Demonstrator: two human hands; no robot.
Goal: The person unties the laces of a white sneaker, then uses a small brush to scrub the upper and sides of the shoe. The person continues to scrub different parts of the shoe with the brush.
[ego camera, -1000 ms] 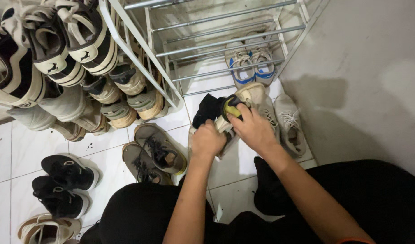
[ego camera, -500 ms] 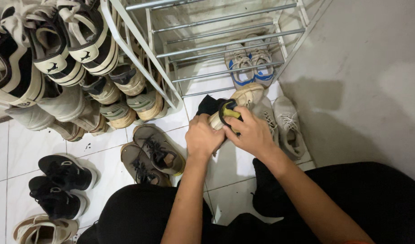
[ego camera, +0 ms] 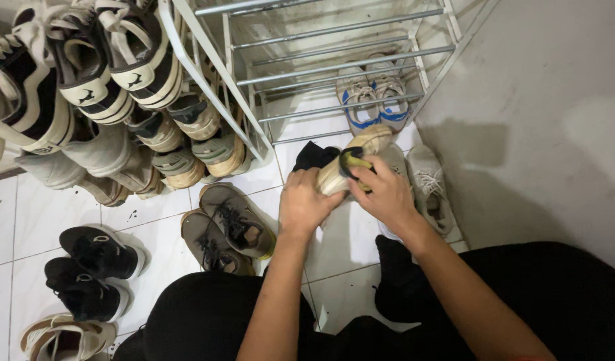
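Both hands hold one cream shoe (ego camera: 357,150) with a black and yellow-green lining, just above the tiled floor. My left hand (ego camera: 304,200) grips its side from the left. My right hand (ego camera: 387,194) has its fingers at the shoe's opening, touching the lining. A black sock or cloth (ego camera: 313,155) lies just behind the shoe. A white sneaker (ego camera: 431,187) rests on the floor to the right of my right hand.
A grey metal shoe rack (ego camera: 334,67) stands ahead with white-and-blue sneakers (ego camera: 371,100) beneath it. Several shoes fill a rack at upper left (ego camera: 107,73). Brown lace-up shoes (ego camera: 230,224) and black sneakers (ego camera: 93,267) sit on the tiles. A grey wall (ego camera: 548,113) stands at right.
The hands and shoe stay in nearly the same spot; the right fingers have shifted slightly at the shoe's opening.
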